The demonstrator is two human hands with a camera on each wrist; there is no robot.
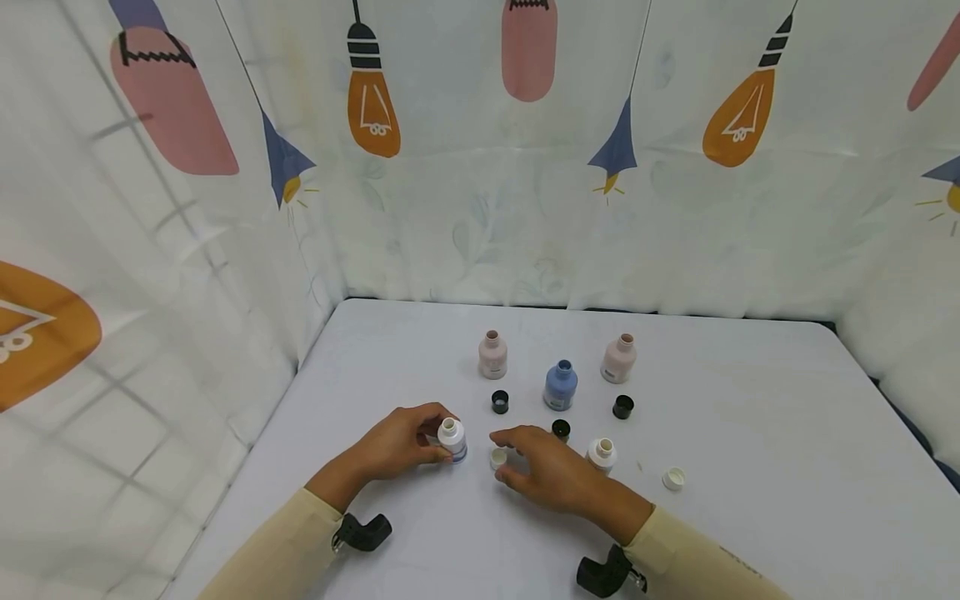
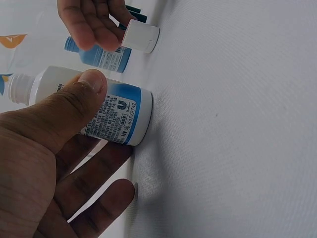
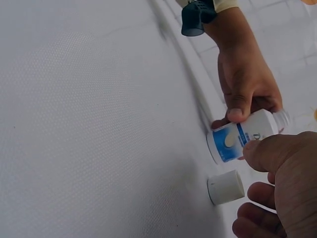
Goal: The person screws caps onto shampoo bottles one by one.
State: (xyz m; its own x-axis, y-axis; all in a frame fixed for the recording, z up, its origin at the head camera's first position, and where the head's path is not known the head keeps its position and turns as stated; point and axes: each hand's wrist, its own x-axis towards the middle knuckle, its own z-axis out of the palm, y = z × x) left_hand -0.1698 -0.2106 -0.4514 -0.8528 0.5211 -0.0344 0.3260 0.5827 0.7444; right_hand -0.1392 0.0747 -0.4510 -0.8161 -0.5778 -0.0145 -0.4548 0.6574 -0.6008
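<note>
My left hand [image 1: 401, 446] holds a small white bottle [image 1: 452, 440] upright on the table, thumb on one side. The bottle has a blue band and printed label, and its neck [image 2: 20, 89] is uncapped. Just to its right, a white cap [image 1: 498, 458] stands on the table, apart from the bottle. My right hand [image 1: 551, 471] is over this cap, thumb and fingers spread around it. In the right wrist view, the thumb and curved fingers stay apart from the cap [image 3: 225, 187]. A second uncapped white bottle [image 1: 602, 453] is partly hidden behind my right hand.
Farther back stand two uncapped pink bottles [image 1: 492, 356] and an uncapped blue bottle [image 1: 560, 386]. Several black caps [image 1: 623, 407] lie in front of them. Another white cap [image 1: 673, 478] lies at right. A printed curtain [image 1: 480, 225] surrounds the white table [image 1: 765, 400].
</note>
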